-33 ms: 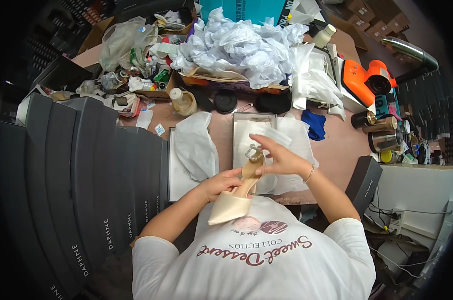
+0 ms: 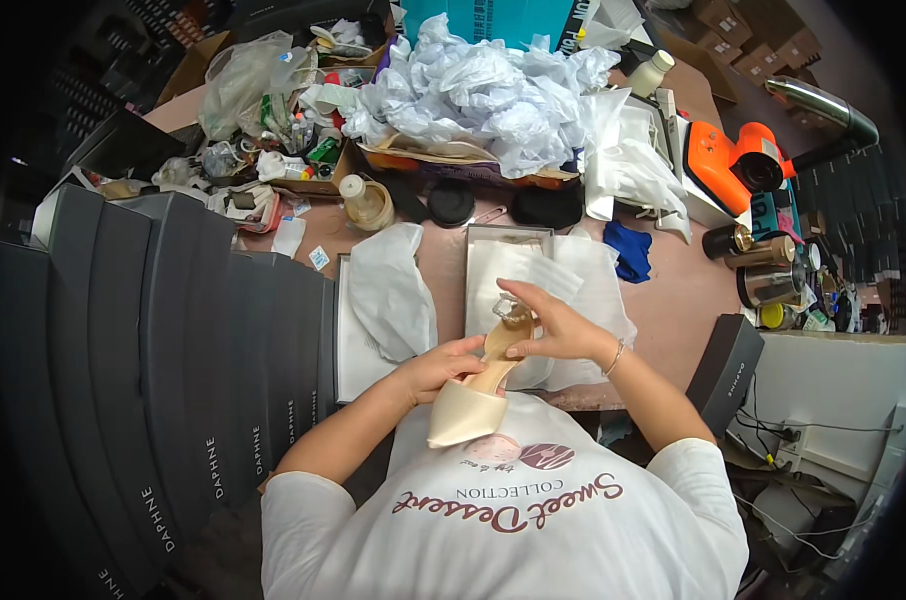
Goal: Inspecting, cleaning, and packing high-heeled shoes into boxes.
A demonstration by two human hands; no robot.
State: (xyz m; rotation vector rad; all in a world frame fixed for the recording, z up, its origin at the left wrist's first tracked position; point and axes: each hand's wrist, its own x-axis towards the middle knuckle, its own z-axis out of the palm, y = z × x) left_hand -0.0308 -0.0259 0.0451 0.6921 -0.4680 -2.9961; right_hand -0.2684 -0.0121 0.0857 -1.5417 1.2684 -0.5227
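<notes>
Here, my left hand (image 2: 441, 370) grips the cream shoe (image 2: 466, 414) around its middle; my right hand (image 2: 565, 325), thumb and forefinger apart, touches its back, whether gripping I can't tell; it's at the bench's (image 2: 688, 285) near edge, toe nearest me.

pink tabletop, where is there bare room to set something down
The widest bare patch of pink tabletop is between the blue cloth, white sheet and dark box at right; a narrow strip separates the left tissue from the open box. Crumpled paper crowds the back.
</notes>
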